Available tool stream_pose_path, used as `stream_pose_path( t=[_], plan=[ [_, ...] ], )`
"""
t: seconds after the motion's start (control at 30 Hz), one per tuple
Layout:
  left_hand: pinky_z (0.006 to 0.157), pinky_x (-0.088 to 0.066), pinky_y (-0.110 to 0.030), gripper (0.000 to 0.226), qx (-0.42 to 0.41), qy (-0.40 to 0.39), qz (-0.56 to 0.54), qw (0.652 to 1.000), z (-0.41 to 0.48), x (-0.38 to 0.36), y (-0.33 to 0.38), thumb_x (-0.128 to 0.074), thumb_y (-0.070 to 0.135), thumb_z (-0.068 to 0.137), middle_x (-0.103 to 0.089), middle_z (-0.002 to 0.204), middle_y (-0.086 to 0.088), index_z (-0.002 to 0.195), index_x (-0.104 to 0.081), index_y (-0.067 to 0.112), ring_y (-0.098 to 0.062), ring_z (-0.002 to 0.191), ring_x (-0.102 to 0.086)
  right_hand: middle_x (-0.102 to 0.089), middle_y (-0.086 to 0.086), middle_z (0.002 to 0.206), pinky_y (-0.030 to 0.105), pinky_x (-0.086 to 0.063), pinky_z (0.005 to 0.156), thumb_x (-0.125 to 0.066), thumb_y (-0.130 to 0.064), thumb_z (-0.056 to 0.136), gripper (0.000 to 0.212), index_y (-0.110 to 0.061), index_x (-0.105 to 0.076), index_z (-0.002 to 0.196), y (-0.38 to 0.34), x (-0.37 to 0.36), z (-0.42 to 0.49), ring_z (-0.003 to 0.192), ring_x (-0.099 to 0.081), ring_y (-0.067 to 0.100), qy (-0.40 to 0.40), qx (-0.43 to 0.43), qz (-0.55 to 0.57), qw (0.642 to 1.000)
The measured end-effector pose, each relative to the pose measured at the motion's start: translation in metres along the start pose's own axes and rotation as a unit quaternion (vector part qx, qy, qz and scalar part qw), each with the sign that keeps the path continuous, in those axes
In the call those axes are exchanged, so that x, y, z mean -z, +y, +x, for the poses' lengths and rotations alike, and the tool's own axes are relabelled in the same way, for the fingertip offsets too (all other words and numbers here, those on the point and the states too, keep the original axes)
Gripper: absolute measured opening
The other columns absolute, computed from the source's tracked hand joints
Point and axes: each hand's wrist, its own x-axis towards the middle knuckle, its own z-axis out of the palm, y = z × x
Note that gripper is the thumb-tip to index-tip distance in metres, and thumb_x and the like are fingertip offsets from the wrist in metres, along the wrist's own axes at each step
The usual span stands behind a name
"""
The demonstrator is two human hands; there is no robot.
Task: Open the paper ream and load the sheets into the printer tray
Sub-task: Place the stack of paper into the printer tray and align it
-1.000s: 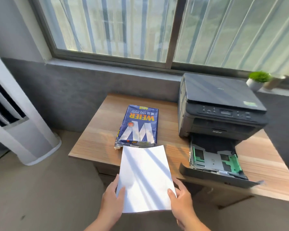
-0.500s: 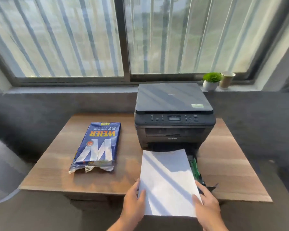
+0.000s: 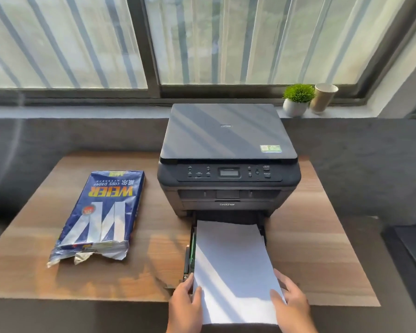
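Observation:
A stack of white sheets (image 3: 231, 267) lies lengthwise over the pulled-out printer tray (image 3: 189, 255), its far edge at the printer's slot. My left hand (image 3: 185, 306) grips the stack's near left corner, and my right hand (image 3: 291, 304) grips its near right corner. The dark grey printer (image 3: 228, 162) stands at the back middle of the wooden table (image 3: 310, 248). The blue paper ream (image 3: 101, 212) lies flat to the printer's left, its near end torn open. Most of the tray is hidden under the sheets; only its left edge with green guides shows.
On the window ledge behind the printer stand a small potted plant (image 3: 297, 99) and a paper cup (image 3: 323, 97). A dark object (image 3: 411, 251) sits right of the table. The table's near edge runs just under my hands.
The sheets have gone from in front of the ream, rightward and forward, to over the tray. My view has swung right, so the printer is now centred.

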Motion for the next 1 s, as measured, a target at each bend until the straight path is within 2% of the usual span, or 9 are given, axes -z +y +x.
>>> stream_pose_path(
  t=[0.07,0.1,0.17,0.27,0.4,0.57,0.73,0.87,1.0],
  plan=[
    [0.061,-0.042,-0.009,0.038,0.009,0.021,-0.001,1.0,0.002,-0.001,0.003,-0.069,0.01,0.085,-0.071,0.086,-0.021,0.123,-0.065,0.012,-0.003,0.052,-0.053,-0.076,0.005,0.095,0.029,-0.051,0.071,-0.059,0.001,0.09,0.041,-0.021,-0.063,0.124,0.001,-0.003,0.01,0.088,-0.07,0.022,-0.008,-0.016,-0.004,1.0],
    [0.06,-0.038,-0.007,0.037,0.01,0.027,0.001,1.0,0.003,-0.001,0.005,-0.07,0.011,0.084,-0.067,0.076,-0.014,0.121,-0.066,0.013,0.0,0.049,-0.047,-0.076,0.006,0.096,0.031,-0.052,0.074,-0.059,0.001,0.089,0.041,-0.02,-0.063,0.124,0.0,-0.004,0.013,0.089,-0.07,0.023,-0.009,-0.018,-0.004,1.0],
    [0.073,-0.047,-0.017,0.035,0.021,0.025,0.012,0.999,0.007,0.003,0.009,-0.071,0.012,0.084,-0.067,0.076,-0.009,0.118,-0.068,0.014,-0.003,0.054,-0.049,-0.077,0.005,0.098,0.032,-0.052,0.075,-0.058,0.0,0.089,0.041,-0.022,-0.063,0.123,-0.002,-0.006,0.02,0.089,-0.07,0.022,-0.01,-0.012,-0.006,1.0],
    [0.089,-0.05,-0.027,0.031,0.054,0.028,0.012,0.998,0.013,0.009,0.018,-0.072,0.012,0.083,-0.075,0.086,0.0,0.114,-0.071,0.014,-0.007,0.066,-0.057,-0.076,0.008,0.099,0.021,-0.051,0.06,-0.055,0.001,0.089,0.042,-0.027,-0.061,0.12,-0.004,-0.013,0.028,0.087,-0.07,0.022,0.004,0.012,0.017,1.0],
    [0.066,-0.049,-0.008,0.026,0.077,0.026,-0.017,0.997,0.017,0.006,0.023,-0.07,0.008,0.085,-0.076,0.083,0.004,0.109,-0.073,0.017,-0.009,0.064,-0.069,-0.074,0.016,0.102,0.026,-0.058,0.065,-0.054,0.004,0.089,0.043,-0.02,-0.061,0.124,-0.003,-0.028,0.055,0.09,-0.07,0.032,0.019,0.011,0.029,0.999],
    [0.064,-0.063,-0.031,0.03,0.129,0.021,-0.067,0.989,0.018,0.002,0.024,-0.07,0.002,0.085,-0.076,0.062,0.001,0.113,-0.07,0.011,-0.021,0.054,-0.072,-0.065,0.017,0.125,0.037,-0.043,0.101,-0.055,0.005,0.09,0.045,-0.014,-0.057,0.131,-0.015,-0.056,0.097,0.115,-0.058,0.034,0.051,-0.008,-0.001,0.999],
    [0.061,-0.063,-0.034,0.031,0.159,0.017,-0.072,0.985,0.019,0.0,0.027,-0.072,0.002,0.083,-0.076,0.065,0.005,0.113,-0.069,0.01,-0.024,0.057,-0.072,-0.056,0.009,0.139,0.031,-0.034,0.1,-0.048,-0.001,0.096,0.046,-0.014,-0.049,0.14,-0.037,-0.081,0.122,0.126,-0.05,0.035,0.068,0.016,-0.039,0.997],
    [0.055,-0.059,-0.024,0.023,0.152,-0.005,0.007,0.988,0.02,0.01,0.041,-0.071,0.019,0.086,-0.075,0.06,0.0,0.109,-0.071,0.023,-0.017,0.051,-0.071,-0.052,0.009,0.144,0.036,-0.036,0.105,-0.052,-0.009,0.095,0.047,-0.013,-0.047,0.141,-0.03,-0.083,0.125,0.129,-0.048,0.035,0.048,0.032,-0.093,0.994],
    [0.066,-0.052,-0.017,0.02,0.04,-0.001,0.129,0.991,0.053,0.024,0.055,-0.063,0.029,0.089,-0.076,0.078,0.007,0.105,-0.074,0.024,-0.002,0.065,-0.066,-0.059,0.01,0.12,0.045,-0.05,0.089,-0.07,-0.023,0.082,0.043,-0.013,-0.061,0.123,-0.028,-0.056,0.125,0.107,-0.056,0.032,0.118,0.158,-0.202,0.959]
  ],
)
